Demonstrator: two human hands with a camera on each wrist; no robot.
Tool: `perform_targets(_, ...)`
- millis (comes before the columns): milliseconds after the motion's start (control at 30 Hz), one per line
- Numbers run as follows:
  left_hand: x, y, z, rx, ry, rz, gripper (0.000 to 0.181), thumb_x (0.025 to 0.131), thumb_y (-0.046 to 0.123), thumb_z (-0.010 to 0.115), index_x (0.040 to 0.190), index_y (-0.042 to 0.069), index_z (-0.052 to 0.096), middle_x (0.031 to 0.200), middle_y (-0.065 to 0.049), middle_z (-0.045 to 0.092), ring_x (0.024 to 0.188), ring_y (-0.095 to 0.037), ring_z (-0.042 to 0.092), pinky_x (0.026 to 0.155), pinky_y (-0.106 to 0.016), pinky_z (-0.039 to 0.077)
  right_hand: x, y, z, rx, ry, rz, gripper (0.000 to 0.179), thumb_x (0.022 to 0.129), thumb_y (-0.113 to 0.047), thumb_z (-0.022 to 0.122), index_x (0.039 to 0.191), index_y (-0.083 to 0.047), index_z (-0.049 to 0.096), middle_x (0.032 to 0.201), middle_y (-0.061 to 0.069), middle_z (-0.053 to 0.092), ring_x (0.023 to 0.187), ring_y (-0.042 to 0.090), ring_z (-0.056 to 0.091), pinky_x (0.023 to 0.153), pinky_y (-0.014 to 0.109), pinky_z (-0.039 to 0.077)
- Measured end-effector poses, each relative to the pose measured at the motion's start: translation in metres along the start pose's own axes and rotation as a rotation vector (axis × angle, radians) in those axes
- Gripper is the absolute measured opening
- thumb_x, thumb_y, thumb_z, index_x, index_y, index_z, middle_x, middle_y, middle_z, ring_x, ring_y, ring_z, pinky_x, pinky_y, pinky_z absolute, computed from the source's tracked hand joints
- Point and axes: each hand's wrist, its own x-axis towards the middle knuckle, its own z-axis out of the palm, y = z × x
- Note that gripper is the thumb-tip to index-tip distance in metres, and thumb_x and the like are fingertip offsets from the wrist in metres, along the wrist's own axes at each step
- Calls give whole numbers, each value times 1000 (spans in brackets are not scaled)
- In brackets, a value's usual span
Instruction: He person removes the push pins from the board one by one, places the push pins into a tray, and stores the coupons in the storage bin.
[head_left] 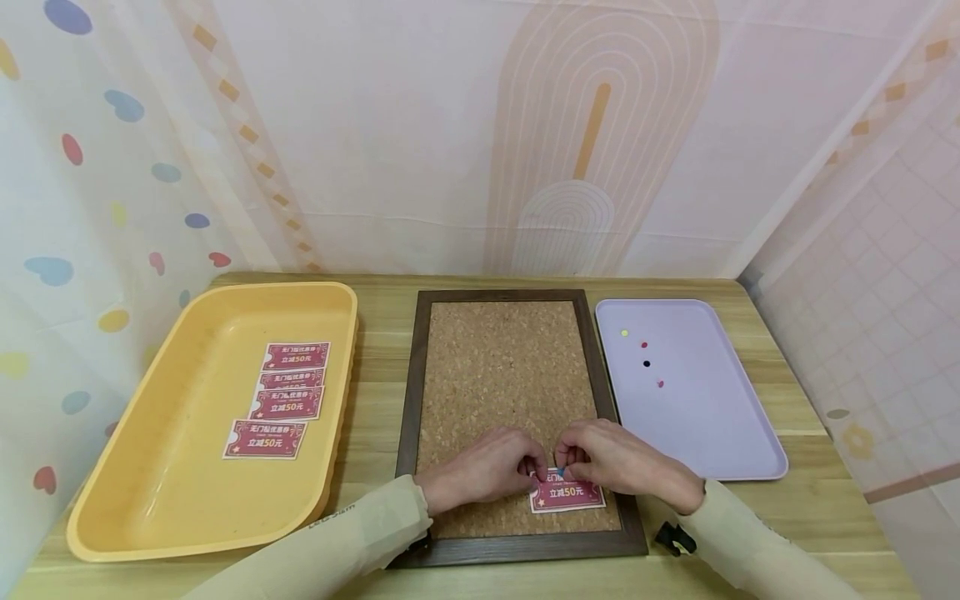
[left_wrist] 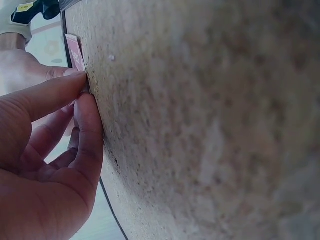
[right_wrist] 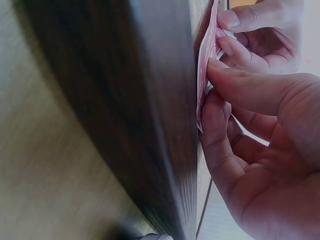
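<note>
A red coupon (head_left: pixel 566 495) with white and yellow print lies at the lower right of the framed corkboard (head_left: pixel 510 367). At its left edge, my left hand (head_left: pixel 487 467) pinches it between thumb and index finger. My right hand (head_left: pixel 618 457) is at the coupon's top edge, thumb and index finger together at a small blue pushpin (head_left: pixel 560 472). In the right wrist view the coupon (right_wrist: pixel 204 75) stands slightly off the board, and the fingers hide the pin. The left wrist view shows the coupon's far end (left_wrist: pixel 75 52) beyond both hands.
At the left, a yellow tub (head_left: pixel 180 492) holds several matching coupons (head_left: pixel 264 440), some overlapping. Right of the board is a lilac tray (head_left: pixel 712 392) with several small coloured pins (head_left: pixel 647 363). A dark wooden frame (head_left: pixel 525 550) edges the corkboard. Behind the table hangs a patterned curtain (head_left: pixel 390 150).
</note>
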Motion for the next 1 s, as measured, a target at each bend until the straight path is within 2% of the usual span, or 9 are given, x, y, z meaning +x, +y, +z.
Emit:
perform_targets(233,0,0,1,24,1,3,14,86,0,78,83,13,75,73,12,62,67,0,50,63,-18,44,0,0,0,-3,-2,-13,24,89,-3,77,82,-23,66,82,-18,57,76,0,51,72,26,45)
perform_targets(667,1,1,0,10,-15,2,14,88,1,78,83,14,75,75,12,65,67,1,51,63,-17,45,-2,3,-1,-22,-21,-48,22,91,-5,76,83,-23,66,84,-18,57,78,0,51,74,26,46)
perform_targets(1000,1,0,-2,-14,-12,-3,16,93,2,75,82,14,75,75,13,64,67,1,49,64,-17,44,-2,1,-1,5,-52,-31,22,91,-8,77,83,-25,66,85,-20,57,80,2,52,77,27,46)
